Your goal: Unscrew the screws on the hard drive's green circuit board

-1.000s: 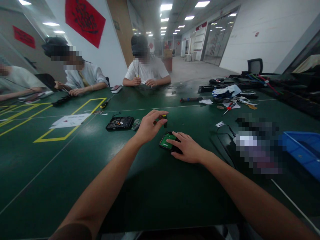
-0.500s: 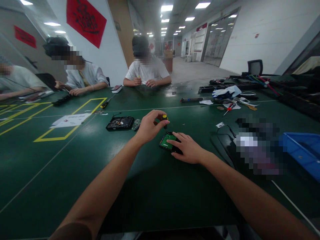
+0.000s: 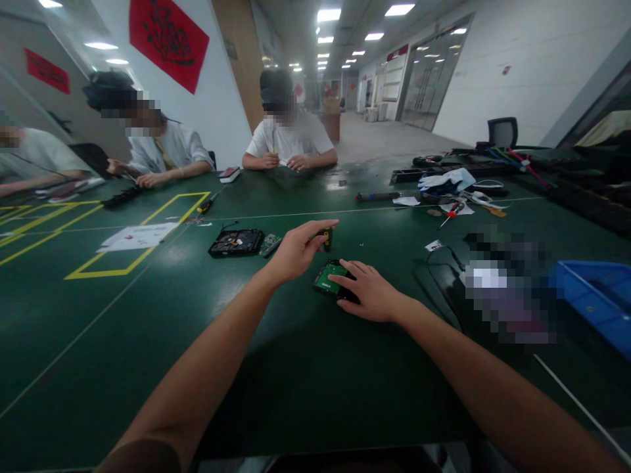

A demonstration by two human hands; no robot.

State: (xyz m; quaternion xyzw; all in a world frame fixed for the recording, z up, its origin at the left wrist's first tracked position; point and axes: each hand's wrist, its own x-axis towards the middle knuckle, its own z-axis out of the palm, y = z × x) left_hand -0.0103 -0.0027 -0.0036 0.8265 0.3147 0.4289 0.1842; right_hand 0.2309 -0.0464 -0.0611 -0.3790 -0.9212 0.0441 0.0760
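Note:
My left hand [image 3: 294, 250] pinches the black and yellow handle of a small screwdriver [image 3: 327, 238], which stands upright over a hard drive [image 3: 328, 279] whose green circuit board faces up. My right hand [image 3: 367, 291] lies flat on the drive's right side and pins it to the green table [image 3: 148, 315]. Its fingers cover part of the drive.
An opened black drive [image 3: 236, 242] and a loose circuit board [image 3: 269, 244] lie to the left. A blue bin [image 3: 596, 295] stands at the right, with tools and cables [image 3: 458, 190] behind it. Three people sit at the table's far side. A paper sheet [image 3: 138, 236] lies in a yellow-taped square.
My left hand's fingers have turned around the screwdriver handle and stretched out to the right. My right hand and the drive have stayed in place.

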